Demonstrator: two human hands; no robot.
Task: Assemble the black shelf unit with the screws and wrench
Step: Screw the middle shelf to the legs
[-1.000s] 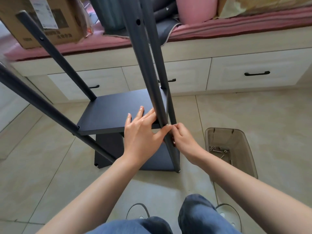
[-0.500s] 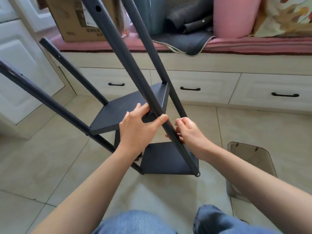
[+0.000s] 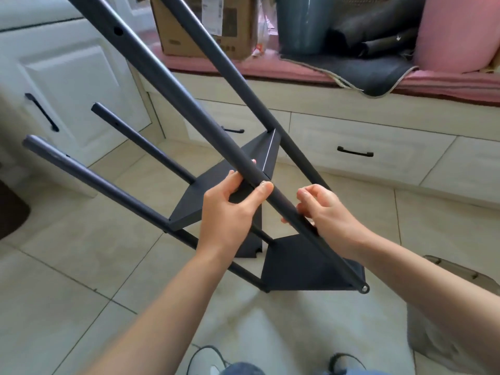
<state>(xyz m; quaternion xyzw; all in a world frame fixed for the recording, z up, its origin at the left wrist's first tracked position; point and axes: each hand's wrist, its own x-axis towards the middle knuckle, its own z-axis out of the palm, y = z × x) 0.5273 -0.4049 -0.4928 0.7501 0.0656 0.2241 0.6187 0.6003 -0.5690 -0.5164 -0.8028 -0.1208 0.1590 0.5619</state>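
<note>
L hand (image 3: 230, 209) + R hand (image 3: 324, 212) grip tilted shelf unit (image 3: 305, 263) pole

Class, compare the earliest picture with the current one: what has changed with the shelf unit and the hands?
The shelf unit has tipped over to the left, so its poles now slant across the view. The right hand has drawn its fingers slightly back along the near pole. Unchanged: the left hand holds that pole at the upper shelf's corner.
</note>
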